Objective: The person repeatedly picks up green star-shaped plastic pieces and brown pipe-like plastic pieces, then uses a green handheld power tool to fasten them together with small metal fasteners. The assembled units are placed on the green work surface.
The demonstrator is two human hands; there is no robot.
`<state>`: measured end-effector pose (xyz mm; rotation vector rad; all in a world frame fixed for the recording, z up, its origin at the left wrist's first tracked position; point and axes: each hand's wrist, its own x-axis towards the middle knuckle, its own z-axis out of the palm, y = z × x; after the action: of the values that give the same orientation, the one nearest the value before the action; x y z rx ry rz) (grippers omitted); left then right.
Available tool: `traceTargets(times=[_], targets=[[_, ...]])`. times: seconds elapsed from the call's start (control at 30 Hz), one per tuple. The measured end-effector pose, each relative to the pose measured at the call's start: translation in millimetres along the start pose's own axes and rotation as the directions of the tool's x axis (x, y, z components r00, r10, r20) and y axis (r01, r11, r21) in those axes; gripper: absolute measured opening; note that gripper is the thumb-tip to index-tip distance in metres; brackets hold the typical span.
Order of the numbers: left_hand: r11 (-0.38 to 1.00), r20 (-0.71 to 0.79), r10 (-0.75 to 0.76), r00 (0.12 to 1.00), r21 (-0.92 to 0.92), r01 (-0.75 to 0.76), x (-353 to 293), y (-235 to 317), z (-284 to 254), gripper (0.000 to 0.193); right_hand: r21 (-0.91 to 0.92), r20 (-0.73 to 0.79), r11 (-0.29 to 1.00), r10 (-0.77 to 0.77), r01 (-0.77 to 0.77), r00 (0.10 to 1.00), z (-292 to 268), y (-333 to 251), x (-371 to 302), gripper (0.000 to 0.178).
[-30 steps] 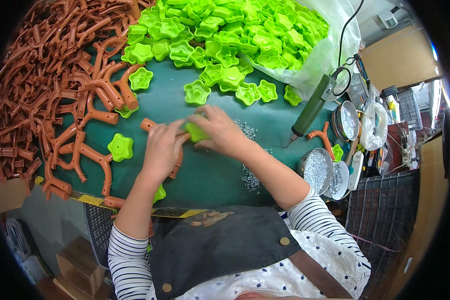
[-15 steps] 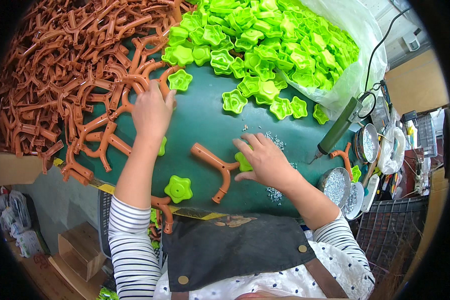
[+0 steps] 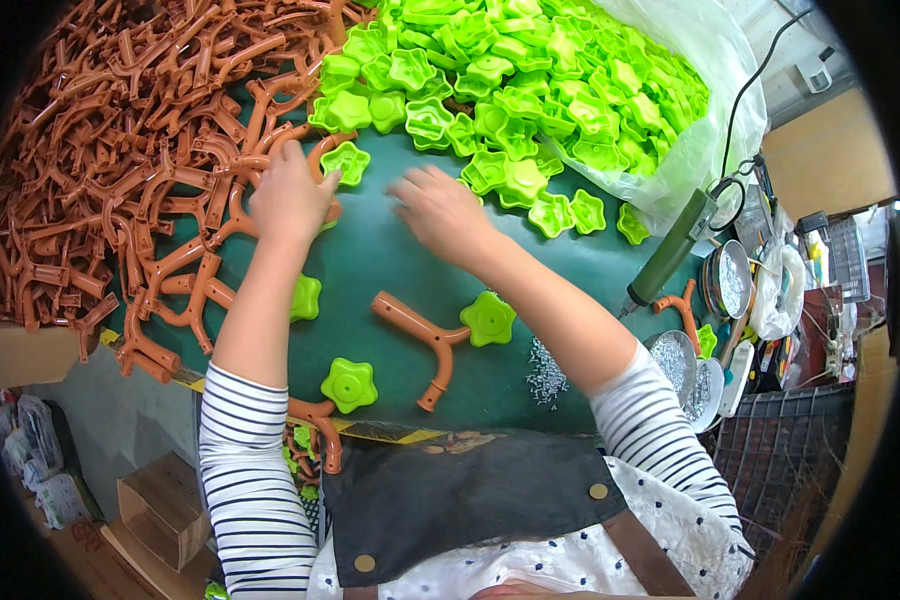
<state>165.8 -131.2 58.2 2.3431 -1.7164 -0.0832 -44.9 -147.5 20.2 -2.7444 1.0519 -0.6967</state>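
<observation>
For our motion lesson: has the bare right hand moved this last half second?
Yes: the right hand moved up and leftward, from right of the central brown Y-shaped plastic branch to above it in view.

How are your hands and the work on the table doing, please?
Left hand at the brown branch pile; right hand, blurred, above the table. Forked brown piece lying mid-table, green star at one tip. Right forearm close by the star.
</observation>
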Motion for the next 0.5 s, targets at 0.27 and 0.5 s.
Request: traceTargets(times=[0.27, 0.5], targets=[[0.993, 0.250, 0.005, 0.968, 0.116, -0.035, 39, 6, 5, 0.066, -0.187, 0.041, 0.974, -0.119, 0.124, 0.992, 60, 26, 93, 0.012], [0.778, 0.411, 0.186, 0.893, -0.617, 0.122, 47, -16, -43, 0.045, -0.008, 0.096, 0.966, 0.258, -0.259, 0.961, 22, 42, 27, 0.023]])
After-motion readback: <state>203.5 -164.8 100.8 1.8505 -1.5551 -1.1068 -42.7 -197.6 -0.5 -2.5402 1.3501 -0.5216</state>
